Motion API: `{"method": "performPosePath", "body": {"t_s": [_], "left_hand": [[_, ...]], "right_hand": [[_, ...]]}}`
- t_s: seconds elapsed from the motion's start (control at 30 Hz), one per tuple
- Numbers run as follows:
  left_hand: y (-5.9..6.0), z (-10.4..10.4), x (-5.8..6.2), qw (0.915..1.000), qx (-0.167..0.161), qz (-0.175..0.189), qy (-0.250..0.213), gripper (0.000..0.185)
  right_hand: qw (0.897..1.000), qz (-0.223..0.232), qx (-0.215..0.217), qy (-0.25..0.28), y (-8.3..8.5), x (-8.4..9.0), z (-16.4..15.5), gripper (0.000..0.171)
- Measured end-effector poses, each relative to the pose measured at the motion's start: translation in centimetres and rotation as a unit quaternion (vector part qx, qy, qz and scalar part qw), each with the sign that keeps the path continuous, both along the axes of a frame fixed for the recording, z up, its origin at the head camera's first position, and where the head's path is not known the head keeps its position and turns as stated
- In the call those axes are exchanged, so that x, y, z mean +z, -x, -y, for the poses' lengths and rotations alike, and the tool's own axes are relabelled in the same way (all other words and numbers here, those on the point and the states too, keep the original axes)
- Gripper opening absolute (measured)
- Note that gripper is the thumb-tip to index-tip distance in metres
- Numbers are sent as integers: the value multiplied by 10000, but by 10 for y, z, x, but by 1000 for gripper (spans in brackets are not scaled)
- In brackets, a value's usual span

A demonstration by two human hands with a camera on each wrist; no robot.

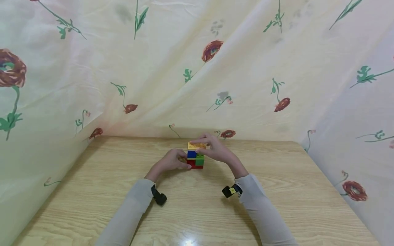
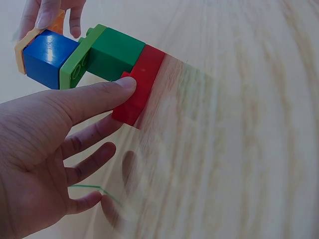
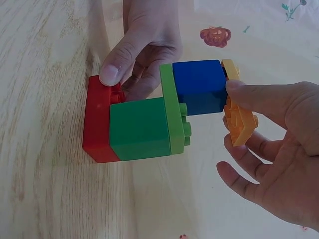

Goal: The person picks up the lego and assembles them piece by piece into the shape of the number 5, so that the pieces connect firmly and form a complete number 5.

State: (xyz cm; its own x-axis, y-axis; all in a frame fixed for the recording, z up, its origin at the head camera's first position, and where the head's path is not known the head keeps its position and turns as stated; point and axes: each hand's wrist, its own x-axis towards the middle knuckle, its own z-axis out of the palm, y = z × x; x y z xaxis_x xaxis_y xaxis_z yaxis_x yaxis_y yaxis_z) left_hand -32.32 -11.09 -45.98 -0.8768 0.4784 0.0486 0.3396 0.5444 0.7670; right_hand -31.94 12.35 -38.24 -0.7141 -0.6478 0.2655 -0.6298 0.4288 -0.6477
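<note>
Block stack [image 1: 195,156] stands on the wooden surface [image 1: 92,191] near the middle of its far edge, close to the flowered cloth [image 1: 172,68] that hangs behind and down both sides. Stack from the bottom: red block [image 3: 97,119] on the surface, dark green block [image 3: 138,128] on it, thin light green plate [image 3: 172,114] over that, blue block [image 3: 198,85] on the plate, orange plate [image 3: 238,113] on top.

Left hand [image 1: 170,161] is at the stack's left side, low. Its thumb [image 2: 99,94] presses the edge of the red block; the other fingers [image 2: 89,162] are loosely curled below it and hold nothing. Not a full grip, just thumb contact as far as the left wrist view shows.

Right hand [image 1: 212,147] comes over the top from the right. Thumb and fingers [image 3: 259,97] pinch the orange plate at the blue block's top; in the right wrist view the plate sits tilted, one end against the blue block. Remaining fingers spread loosely underneath.

Both sleeves [image 1: 261,208] are light grey, with a black wrist camera [image 1: 159,197] on each arm. The hands cover part of the stack's sides in the head view. Nothing else lies on the surface around the stack.
</note>
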Motion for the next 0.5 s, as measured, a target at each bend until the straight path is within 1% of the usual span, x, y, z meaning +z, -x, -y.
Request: {"method": "performPosePath", "body": {"t_s": [0.5], "left_hand": [[0, 1, -1, 10000, -18, -48, 1, 23]], "right_hand": [[9997, 92, -174, -141, -3, 1, 1, 37]]}}
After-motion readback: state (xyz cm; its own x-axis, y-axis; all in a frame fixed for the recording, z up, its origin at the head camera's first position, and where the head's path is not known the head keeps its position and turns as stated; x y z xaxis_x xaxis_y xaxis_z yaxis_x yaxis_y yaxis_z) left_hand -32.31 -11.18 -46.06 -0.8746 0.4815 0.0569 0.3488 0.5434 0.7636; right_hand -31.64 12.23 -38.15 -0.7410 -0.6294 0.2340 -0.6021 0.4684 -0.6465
